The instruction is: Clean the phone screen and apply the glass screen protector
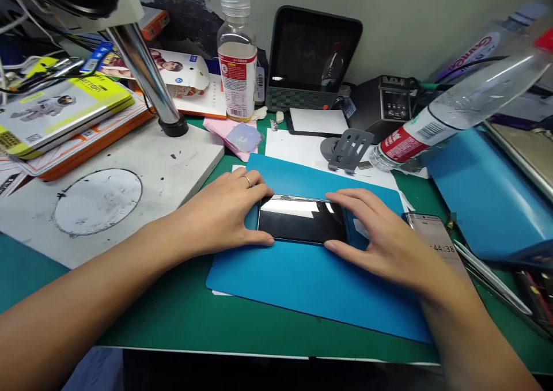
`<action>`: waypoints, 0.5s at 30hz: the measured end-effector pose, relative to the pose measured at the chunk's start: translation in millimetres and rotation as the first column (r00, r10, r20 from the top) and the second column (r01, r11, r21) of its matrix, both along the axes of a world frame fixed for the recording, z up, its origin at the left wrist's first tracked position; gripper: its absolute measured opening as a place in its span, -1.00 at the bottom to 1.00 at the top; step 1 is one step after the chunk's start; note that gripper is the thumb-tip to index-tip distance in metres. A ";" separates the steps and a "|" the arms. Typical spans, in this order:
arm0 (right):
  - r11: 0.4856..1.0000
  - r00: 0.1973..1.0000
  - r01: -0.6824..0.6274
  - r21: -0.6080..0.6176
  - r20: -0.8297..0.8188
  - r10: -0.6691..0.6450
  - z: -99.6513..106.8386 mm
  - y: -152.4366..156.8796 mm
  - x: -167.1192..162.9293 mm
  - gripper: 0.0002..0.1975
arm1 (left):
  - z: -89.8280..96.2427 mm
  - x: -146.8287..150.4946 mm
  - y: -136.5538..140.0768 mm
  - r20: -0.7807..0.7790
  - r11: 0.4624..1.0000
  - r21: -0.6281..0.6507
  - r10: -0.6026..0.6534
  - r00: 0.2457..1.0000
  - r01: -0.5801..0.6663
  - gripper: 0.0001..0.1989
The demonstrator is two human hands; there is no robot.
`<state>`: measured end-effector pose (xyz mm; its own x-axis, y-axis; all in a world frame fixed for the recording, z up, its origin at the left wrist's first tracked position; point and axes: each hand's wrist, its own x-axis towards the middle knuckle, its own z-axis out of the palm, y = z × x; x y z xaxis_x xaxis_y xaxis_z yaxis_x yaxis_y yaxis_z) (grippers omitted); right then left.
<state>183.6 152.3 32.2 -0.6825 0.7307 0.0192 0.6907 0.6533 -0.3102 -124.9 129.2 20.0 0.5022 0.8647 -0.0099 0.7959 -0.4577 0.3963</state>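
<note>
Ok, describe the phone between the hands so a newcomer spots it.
On the green tabletop, find the blue mat. There, the left hand and right hand hold opposite ends of a smartphone turned sideways. Its dark screen carries a bright white reflection, unlike the second phone right of the mat, which displays digits.

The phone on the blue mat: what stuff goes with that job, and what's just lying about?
Seems part of the job:
phone, gripped by its edges
left hand
right hand
blue mat, underneath

Seems just lying about:
white-capped bottle
red-capped bottle
astronaut box
</note>
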 end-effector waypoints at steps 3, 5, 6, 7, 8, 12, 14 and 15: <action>1.000 1.000 0.015 0.002 0.017 -0.015 -1.0 -0.5 1.8 -0.32 | -2.0 -0.5 0.2 0.016 1.000 0.006 -0.009 1.000 0.009 -0.33; 1.000 1.000 0.012 0.005 0.024 -0.012 -2.2 -0.3 3.0 -0.30 | -2.1 -0.4 0.1 0.017 1.000 0.002 -0.014 1.000 0.014 -0.34; 1.000 1.000 0.008 0.004 0.024 -0.008 -2.7 -0.2 3.4 -0.29 | -1.8 -0.3 0.1 0.015 1.000 -0.002 -0.013 1.000 0.013 -0.34; 1.000 1.000 0.003 0.004 0.024 -0.004 -3.0 0.0 3.7 -0.29 | -1.3 -0.1 0.1 0.011 1.000 -0.007 -0.011 1.000 0.011 -0.35; 1.000 1.000 -0.002 0.002 0.023 0.002 -3.2 0.0 3.8 -0.29 | -0.8 0.1 0.1 0.007 1.000 -0.010 -0.009 1.000 0.009 -0.35; 1.000 1.000 -0.011 0.000 0.021 0.011 -3.1 0.4 3.4 -0.30 | 1.1 0.7 0.0 -0.005 1.000 -0.004 -0.004 1.000 0.004 -0.38; 1.000 1.000 -0.013 0.000 0.022 0.013 -3.0 0.8 3.3 -0.29 | 1.5 1.0 -0.2 -0.008 1.000 0.000 -0.005 1.000 0.005 -0.40; 1.000 1.000 -0.012 0.001 0.022 0.012 -3.0 0.9 3.5 -0.29 | 1.6 1.1 -0.3 -0.009 1.000 0.003 -0.006 1.000 0.006 -0.40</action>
<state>187.1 153.2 29.2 -0.6914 0.7225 0.0049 0.6895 0.6618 -0.2943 -123.7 128.9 21.6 0.5069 0.8619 -0.0118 0.7967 -0.4633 0.3881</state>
